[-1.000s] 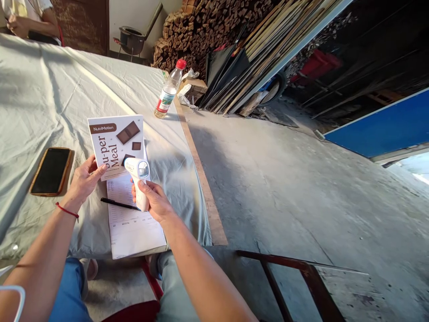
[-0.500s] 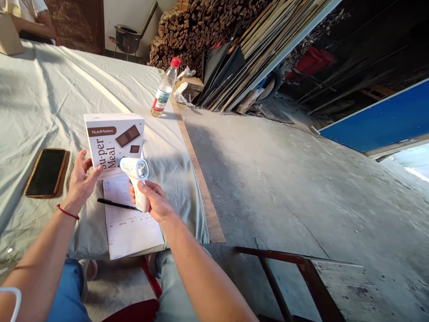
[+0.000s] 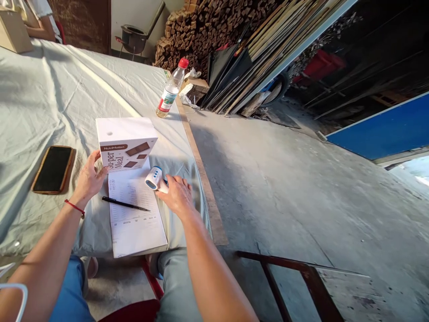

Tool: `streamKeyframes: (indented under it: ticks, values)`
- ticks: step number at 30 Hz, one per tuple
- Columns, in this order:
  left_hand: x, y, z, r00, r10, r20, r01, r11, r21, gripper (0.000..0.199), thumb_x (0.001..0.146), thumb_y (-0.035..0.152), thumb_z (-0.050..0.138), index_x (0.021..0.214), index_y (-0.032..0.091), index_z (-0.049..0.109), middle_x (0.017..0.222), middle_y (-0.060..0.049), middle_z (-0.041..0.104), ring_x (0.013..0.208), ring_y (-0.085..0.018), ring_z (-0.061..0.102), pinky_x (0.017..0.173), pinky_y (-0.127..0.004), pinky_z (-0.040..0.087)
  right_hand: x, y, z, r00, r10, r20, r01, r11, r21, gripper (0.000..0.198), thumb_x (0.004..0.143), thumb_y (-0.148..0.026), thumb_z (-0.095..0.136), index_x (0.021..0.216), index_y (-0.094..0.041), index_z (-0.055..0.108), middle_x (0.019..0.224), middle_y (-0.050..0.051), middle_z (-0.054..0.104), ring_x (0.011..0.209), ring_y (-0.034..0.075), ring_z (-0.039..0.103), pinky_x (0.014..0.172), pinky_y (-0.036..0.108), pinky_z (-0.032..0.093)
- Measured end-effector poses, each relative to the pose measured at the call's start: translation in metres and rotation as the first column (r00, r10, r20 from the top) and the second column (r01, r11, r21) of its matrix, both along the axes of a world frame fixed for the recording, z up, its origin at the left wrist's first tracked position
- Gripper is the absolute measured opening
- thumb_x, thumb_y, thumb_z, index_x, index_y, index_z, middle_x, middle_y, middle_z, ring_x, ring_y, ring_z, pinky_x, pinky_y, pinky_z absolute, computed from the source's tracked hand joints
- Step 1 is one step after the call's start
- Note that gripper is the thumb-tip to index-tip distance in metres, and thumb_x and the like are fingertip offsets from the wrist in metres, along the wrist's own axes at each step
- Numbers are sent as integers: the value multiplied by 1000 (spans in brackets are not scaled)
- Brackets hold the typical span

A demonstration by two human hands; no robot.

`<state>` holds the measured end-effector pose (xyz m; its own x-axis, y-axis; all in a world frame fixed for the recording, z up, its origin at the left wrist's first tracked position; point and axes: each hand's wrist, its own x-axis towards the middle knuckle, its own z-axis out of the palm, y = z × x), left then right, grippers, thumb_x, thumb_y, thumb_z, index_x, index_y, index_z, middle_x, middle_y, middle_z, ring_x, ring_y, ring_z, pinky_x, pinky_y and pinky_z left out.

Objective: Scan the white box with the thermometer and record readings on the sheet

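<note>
My left hand (image 3: 90,175) grips the lower left edge of a white NutriMotion box (image 3: 127,134), thumb on its printed front. The box is tilted, its white top showing, above the far end of a printed paper (image 3: 137,235). My right hand (image 3: 177,194) is closed around the handle of a white and blue infrared thermometer (image 3: 154,177), low over the tabletop at the paper's right edge. Its fingers partly hide the handle. A black pen (image 3: 124,204) lies across the paper.
A phone in a brown case (image 3: 53,170) lies to the left. Farther off stands a red-capped bottle (image 3: 170,91) near the table's right edge. At the far left are a cardboard box (image 3: 15,31) and another person's arm (image 3: 38,31). A dark wooden frame (image 3: 284,264) is at lower right.
My right hand has moved right and lowered the thermometer from in front of the box to the table beside the paper. The box has tipped, showing more of its top.
</note>
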<state>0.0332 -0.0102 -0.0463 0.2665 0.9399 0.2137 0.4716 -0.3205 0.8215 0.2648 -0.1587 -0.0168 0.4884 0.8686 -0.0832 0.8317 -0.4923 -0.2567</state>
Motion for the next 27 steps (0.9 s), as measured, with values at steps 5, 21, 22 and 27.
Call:
streamKeyframes:
  ticks: [5,21,22,27]
  values:
    - [-11,-11,14,970,108,-218,-103,994,34,24,76,34,63,94,18,60,106,-11,66,103,-28,63,97,-46,52,-35,-7,-13,941,335,-55,-312,918,246,20,87,-24,72,107,-23,76,104,8,69,102,26,63,96,40,43]
    - [-20,-37,15,763,-291,-578,270,955,-125,40,80,30,74,119,25,78,108,-12,69,108,-36,64,98,-52,48,-41,-4,-12,511,345,-787,162,861,482,21,73,-41,70,76,-22,60,70,0,62,63,16,54,62,30,43]
    - [-18,-38,17,743,-287,-605,260,956,-135,42,80,30,75,122,25,78,109,-13,69,110,-37,64,98,-52,48,-50,-2,-14,489,354,-798,190,849,493,20,72,-40,70,78,-23,62,72,1,63,65,17,57,63,31,45]
    - [-13,-41,25,704,-278,-654,235,960,-156,46,80,30,76,125,25,76,112,-14,68,112,-39,63,97,-53,49,-89,11,-27,477,359,-802,188,850,492,21,72,-39,63,85,-23,68,77,3,68,71,19,60,70,34,50]
